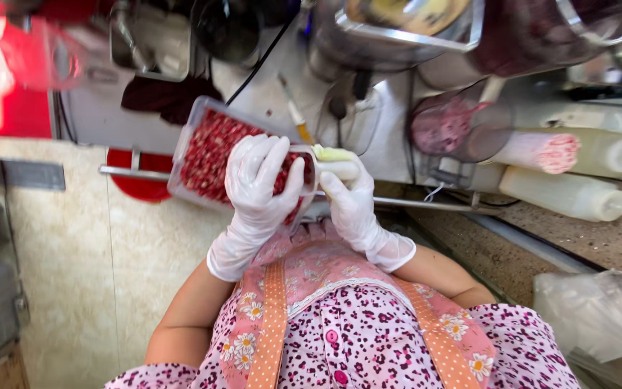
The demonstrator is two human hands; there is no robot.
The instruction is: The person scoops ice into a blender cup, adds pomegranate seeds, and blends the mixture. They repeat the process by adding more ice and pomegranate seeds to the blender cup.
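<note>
Left hand [257, 189] hides part of the tub [214, 155]; top-edge pots [397, 29] cut off, blurred; contents can't tell.

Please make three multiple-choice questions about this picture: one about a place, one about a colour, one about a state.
1. Where is the left hand?
A. on the clear container of red seeds
B. on a squeeze bottle
C. on the plastic bag

2. What colour are the gloves on both hands?
A. blue
B. white
C. black

3. How is the clear container of red seeds?
A. empty
B. closed with a lid
C. open and nearly full

Answers:
1 A, the fingers wrap around its end.
2 B, the right hand also wears white while it holds a pale scoop.
3 C, the seeds show uncovered up to the rim.
</note>
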